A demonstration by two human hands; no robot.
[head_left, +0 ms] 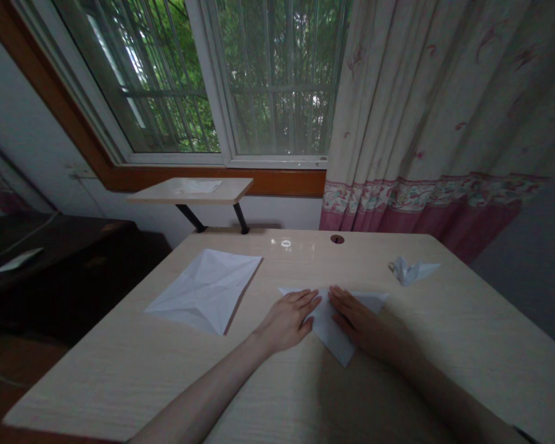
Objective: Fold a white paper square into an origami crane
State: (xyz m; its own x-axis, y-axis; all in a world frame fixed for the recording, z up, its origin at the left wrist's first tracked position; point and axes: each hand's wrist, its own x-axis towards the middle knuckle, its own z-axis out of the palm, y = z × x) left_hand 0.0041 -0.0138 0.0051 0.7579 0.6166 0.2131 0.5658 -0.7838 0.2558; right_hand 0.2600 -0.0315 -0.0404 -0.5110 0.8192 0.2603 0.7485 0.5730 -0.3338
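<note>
While your left hand (287, 320) and right hand (359, 320) lie flattish, fingers extended, not pinching, on the folded white paper (335, 338) mid-desk (277, 404), press evenly outward from center, edges aligned.

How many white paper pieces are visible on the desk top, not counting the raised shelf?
3: the creased sheet on the left, the folded sheet under the left hand and right hand, and the folded paper figure on the right. Other sheets may be hidden underneath.
</note>
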